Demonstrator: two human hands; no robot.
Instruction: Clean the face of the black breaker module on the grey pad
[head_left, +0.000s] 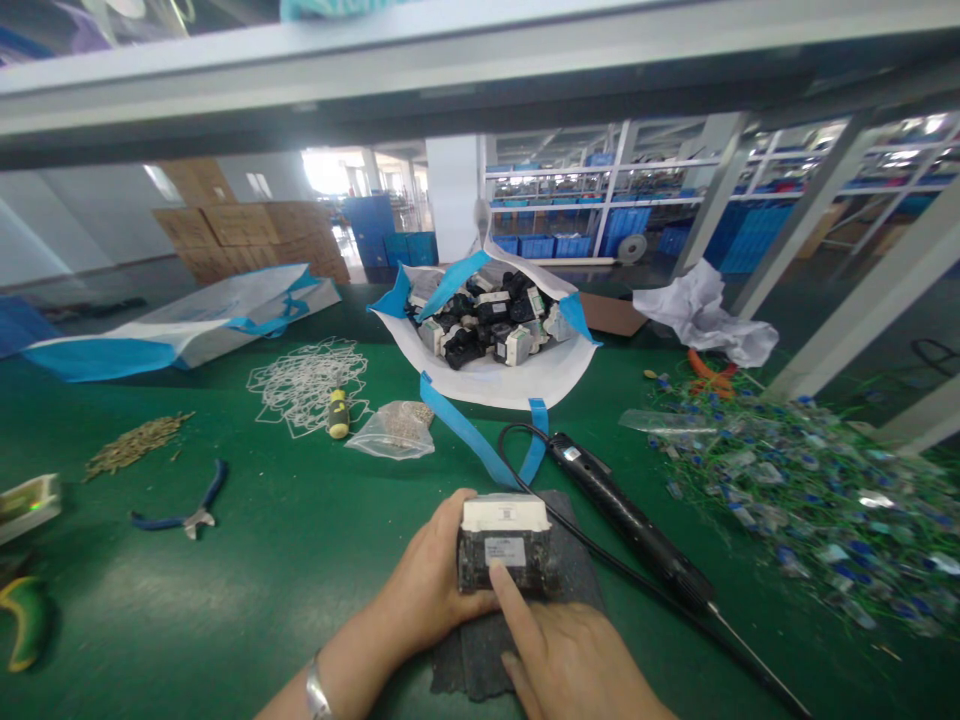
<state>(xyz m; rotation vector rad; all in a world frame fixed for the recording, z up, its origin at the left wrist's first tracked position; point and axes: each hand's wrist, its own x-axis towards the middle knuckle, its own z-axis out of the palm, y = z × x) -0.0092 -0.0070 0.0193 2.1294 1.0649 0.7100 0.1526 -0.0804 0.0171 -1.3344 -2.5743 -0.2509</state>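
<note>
A small black and white electrical unit stands on a dark grey mat at the near edge of the green bench. My left hand grips its left side. My right hand has its index finger stretched out, the tip touching the white label on the unit's front. Just to the right lies a black electric screwdriver with its cable looping back. Behind the unit, an open white bag with blue straps holds several similar units.
Blue-handled pliers lie at left, beyond them a pile of screws, a tangle of white wire, a yellow-handled tool and a clear plastic bag. A heap of blue and green tags covers the right side. A folded bag lies far left.
</note>
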